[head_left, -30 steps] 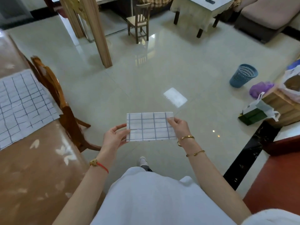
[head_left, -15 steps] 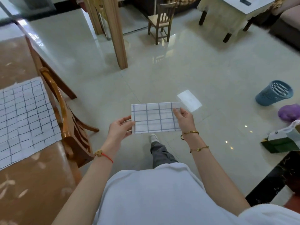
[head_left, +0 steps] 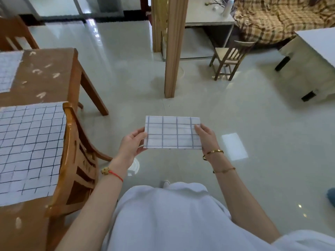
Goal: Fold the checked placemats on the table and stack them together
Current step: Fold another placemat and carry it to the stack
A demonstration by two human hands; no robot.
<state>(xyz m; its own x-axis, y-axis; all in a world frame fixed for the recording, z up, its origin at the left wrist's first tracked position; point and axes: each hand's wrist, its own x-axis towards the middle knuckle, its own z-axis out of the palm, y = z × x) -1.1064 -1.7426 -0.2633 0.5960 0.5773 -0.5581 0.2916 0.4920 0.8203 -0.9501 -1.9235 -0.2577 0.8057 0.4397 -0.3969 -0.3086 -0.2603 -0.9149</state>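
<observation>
- The left hand (head_left: 133, 144) pinches the left edge of a small folded checked placemat (head_left: 172, 132).
- The right hand (head_left: 205, 137) pinches its right edge, thumb on top.
- The folded placemat is up in the air in front of the person, above the shiny floor (head_left: 199, 109).
- A bigger checked placemat (head_left: 30, 147) lies flat on the brown table (head_left: 45, 73), just left of a wooden chair (head_left: 78, 160).
- Another placemat (head_left: 8, 69) lies farther back on the table.

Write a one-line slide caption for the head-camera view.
A folded placemat held by left hand and right hand above the floor; an unfolded placemat lies on the table.
</observation>
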